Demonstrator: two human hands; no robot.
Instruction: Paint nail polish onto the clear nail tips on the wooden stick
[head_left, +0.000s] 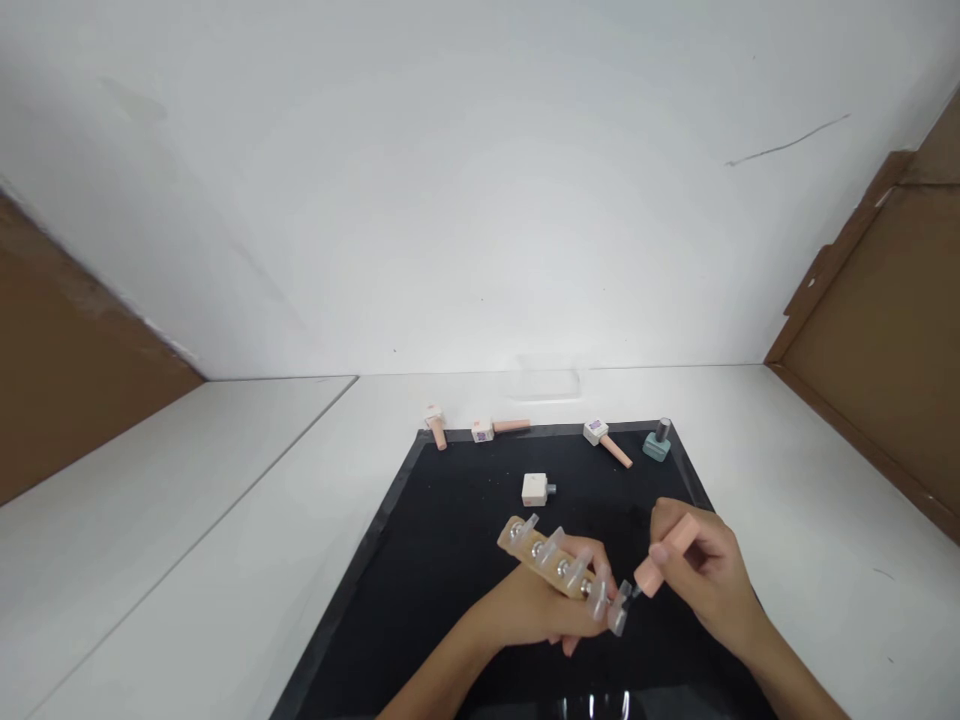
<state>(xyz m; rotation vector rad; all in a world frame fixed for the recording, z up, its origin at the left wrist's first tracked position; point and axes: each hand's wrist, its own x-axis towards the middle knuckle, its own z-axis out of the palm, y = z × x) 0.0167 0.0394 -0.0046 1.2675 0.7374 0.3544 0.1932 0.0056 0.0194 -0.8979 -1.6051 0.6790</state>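
My left hand (551,605) is closed around a wooden nail tip stand (540,553), a narrow strip with several round metal studs. Clear false nail tips (576,570) stick out from the studs in a slanting row. Between its fingers and thumb, my right hand (701,570) pinches the pink cap of a nail polish brush (667,556). The brush's dark end meets the clear nail tip (619,608) at the stand's right end. Beyond my left hand, a white uncapped polish bottle (535,490) lies on its side, its neck to the right.
Along the far edge of the black mat (420,540) lie white bottles with pink caps (482,430), (596,432), (433,415). A teal bottle (657,445) with a grey cap is at the right corner. Behind them, a clear tray (551,385) sits by the white wall.
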